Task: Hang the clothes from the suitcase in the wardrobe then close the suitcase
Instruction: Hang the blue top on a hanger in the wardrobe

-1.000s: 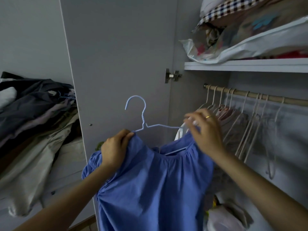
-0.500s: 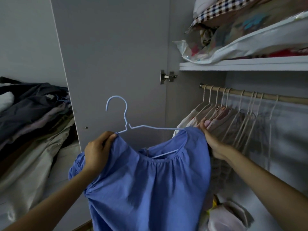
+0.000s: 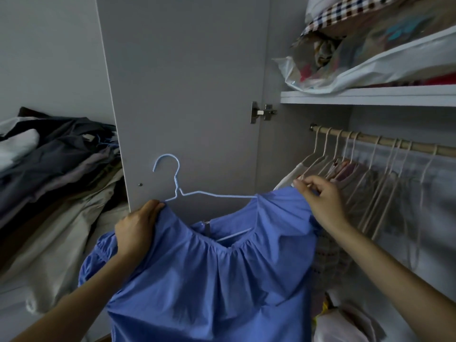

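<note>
Gripping each shoulder of the blue blouse (image 3: 212,280) on its light-blue wire hanger (image 3: 177,191), left hand (image 3: 137,228) and right hand (image 3: 320,201) hold it before the open wardrobe (image 3: 276,156) — rail (image 3: 385,143) crowded with hung garments, shelf (image 3: 370,96) bearing bagged bedding (image 3: 370,55).

Dim, bluish light; wide-angle edge distortion

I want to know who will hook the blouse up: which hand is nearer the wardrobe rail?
Right. The right hand pinches the blue blouse's shoulder just below the wooden rail, beside the hung clothes. The left hand grips the other shoulder, in front of the open door.
</note>
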